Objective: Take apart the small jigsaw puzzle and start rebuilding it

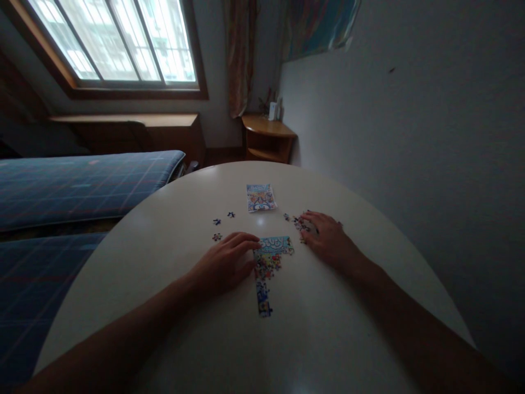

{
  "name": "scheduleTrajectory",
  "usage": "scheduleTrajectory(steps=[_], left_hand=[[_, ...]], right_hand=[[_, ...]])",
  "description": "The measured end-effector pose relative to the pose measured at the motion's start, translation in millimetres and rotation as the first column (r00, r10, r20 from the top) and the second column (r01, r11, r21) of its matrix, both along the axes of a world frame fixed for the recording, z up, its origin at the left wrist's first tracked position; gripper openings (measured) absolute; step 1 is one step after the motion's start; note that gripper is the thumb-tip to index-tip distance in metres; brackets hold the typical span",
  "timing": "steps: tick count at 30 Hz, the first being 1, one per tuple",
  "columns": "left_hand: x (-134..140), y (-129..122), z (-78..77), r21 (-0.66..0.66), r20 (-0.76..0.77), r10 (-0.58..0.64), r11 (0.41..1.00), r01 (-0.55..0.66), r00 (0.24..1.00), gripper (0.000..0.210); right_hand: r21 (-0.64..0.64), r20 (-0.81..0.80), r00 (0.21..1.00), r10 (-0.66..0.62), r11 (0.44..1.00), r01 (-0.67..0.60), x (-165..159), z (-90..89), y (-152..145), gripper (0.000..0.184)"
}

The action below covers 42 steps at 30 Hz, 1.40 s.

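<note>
Left hand (223, 265) lies flat, fingers spread, touching the partly assembled colourful jigsaw section (268, 262) at the round white table's (328, 339) centre. Right hand (328, 238) rests, fingers loosely open, on scattered loose puzzle pieces (297, 221) nearby.

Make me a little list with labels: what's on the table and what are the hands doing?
table: round, white
puzzle: part-built, T-shaped patch
left hand: flat on the table, fingertips at the puzzle's left edge
right hand: over a small pile of loose pieces
loose pieces: pile by the right fingers; three more left of the puzzle
picture card: beyond the puzzle
</note>
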<state>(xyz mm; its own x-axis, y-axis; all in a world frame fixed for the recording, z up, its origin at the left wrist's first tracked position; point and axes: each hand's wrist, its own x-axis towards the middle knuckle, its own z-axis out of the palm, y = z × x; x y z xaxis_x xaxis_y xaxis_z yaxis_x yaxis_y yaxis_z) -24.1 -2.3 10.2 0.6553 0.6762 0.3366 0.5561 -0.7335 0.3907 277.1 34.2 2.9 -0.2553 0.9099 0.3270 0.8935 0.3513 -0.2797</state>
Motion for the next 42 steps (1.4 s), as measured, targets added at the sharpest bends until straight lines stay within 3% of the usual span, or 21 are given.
scheduleTrajectory(steps=[3, 6, 10, 15, 21, 24, 30, 34, 42], left_hand=[[-9.6, 9.3, 2.3, 0.066, 0.042, 0.264, 0.962, -0.266, 0.964, 0.022], [-23.2, 21.3, 2.1, 0.072, 0.036, 0.518, 0.852, -0.519, 0.855, 0.027], [-36.5, 35.3, -5.1, 0.042, -0.035, 0.607, 0.795, -0.606, 0.794, 0.037], [-39.3, 45.8, -17.9, 0.002, -0.091, 0.592, 0.804, -0.594, 0.801, 0.048], [-37.6, 45.0, -20.4, 0.014, -0.227, 0.376, 0.924, -0.382, 0.899, 0.056], [-37.0, 42.6, -18.5, 0.016, -0.279, 0.326, 0.942, -0.336, 0.903, 0.054], [-34.0, 40.5, -15.6, 0.032, -0.218, 0.242, 0.97, -0.24, 0.946, 0.048], [-32.0, 39.4, -14.2, 0.019, -0.185, 0.19, 0.982, -0.19, 0.964, 0.044], [-32.1, 41.2, -14.4, -0.021, -0.154, 0.183, 0.982, -0.189, 0.971, 0.042]], right_hand=[[-0.034, -0.003, 1.0, -0.011, 0.999, 0.011, 2.3, -2.6, 1.5, 0.037], [-0.047, -0.006, 1.0, -0.004, 0.999, 0.003, 3.7, -3.5, 2.5, 0.035], [-0.051, 0.013, 1.0, -0.001, 0.999, 0.002, 4.2, -4.9, 3.4, 0.035], [-0.048, 0.015, 1.0, 0.01, 0.999, -0.009, 4.3, -5.3, 2.8, 0.033], [-0.064, 0.044, 0.998, 0.032, 0.998, -0.029, 0.6, -3.3, 1.2, 0.034], [-0.065, 0.041, 0.998, 0.04, 0.997, -0.038, -0.8, -2.0, 0.8, 0.033], [-0.066, -0.002, 0.999, 0.052, 0.996, -0.052, -0.7, 5.9, -2.7, 0.02], [-0.062, 0.005, 1.0, -0.005, 0.998, 0.005, -1.3, 11.3, -4.8, 0.013], [-0.051, -0.065, 0.995, -0.071, 0.996, 0.068, 23.3, 15.4, 4.2, 0.022]])
